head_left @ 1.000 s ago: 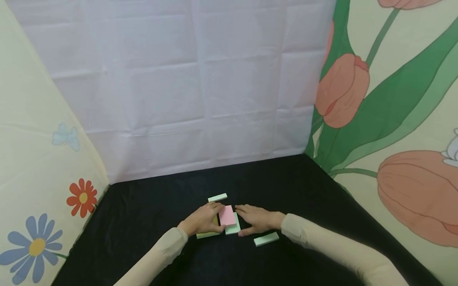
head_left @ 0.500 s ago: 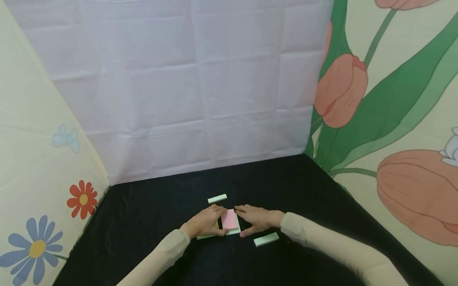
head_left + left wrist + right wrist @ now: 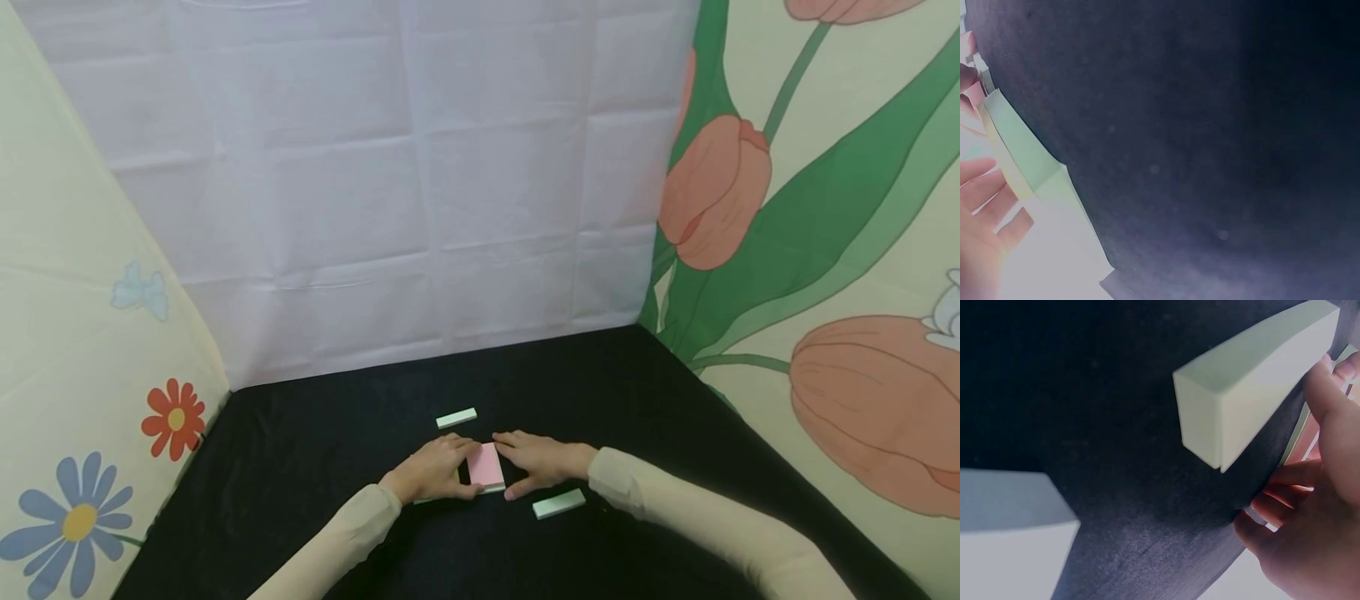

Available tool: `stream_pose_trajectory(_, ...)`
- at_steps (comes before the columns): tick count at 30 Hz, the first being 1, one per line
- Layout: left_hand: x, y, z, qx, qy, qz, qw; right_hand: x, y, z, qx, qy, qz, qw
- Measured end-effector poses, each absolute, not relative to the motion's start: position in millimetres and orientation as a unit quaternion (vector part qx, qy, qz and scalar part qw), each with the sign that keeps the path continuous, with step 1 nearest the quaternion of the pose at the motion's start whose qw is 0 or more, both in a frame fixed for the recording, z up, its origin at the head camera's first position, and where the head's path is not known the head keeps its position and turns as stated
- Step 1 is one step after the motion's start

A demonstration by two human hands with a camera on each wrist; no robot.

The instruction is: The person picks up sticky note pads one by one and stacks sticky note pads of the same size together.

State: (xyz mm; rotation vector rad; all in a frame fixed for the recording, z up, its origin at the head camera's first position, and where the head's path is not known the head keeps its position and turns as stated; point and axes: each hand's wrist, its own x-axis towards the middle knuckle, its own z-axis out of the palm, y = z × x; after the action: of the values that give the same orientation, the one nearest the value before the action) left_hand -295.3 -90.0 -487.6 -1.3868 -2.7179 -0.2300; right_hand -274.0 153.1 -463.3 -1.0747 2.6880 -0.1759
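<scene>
A flat pink pad, resembling a sticky-note pad, lies over a pale green pad, whose edge shows at the near side. My left hand holds the pink pad at its left side, thumb at the near corner and fingers at the far one. Under that palm is a mostly hidden yellow pad; in the left wrist view its yellow edge tops a pale green side. My right hand is spread at the right side of the pads, its fingertips and thumb beside their right edge, gripping nothing.
A narrow pale green block lies just nearer than my right hand. Farther back is another narrow pale block. Black cloth covers the table, with a white sheet behind and flowered cloths at both sides.
My left hand and the pink pad have moved right and slightly nearer, so the pink pad now covers nearly all of the pale green pad. My right hand stays almost still.
</scene>
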Motion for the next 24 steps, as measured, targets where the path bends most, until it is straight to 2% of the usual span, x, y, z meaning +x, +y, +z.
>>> stream_pose_trajectory(24,-295.4,-92.0,-488.1,-0.434,-0.896,-0.093,-0.010,-273.5,156.2,-463.4,-0.376,0.917,-0.065,0.115)
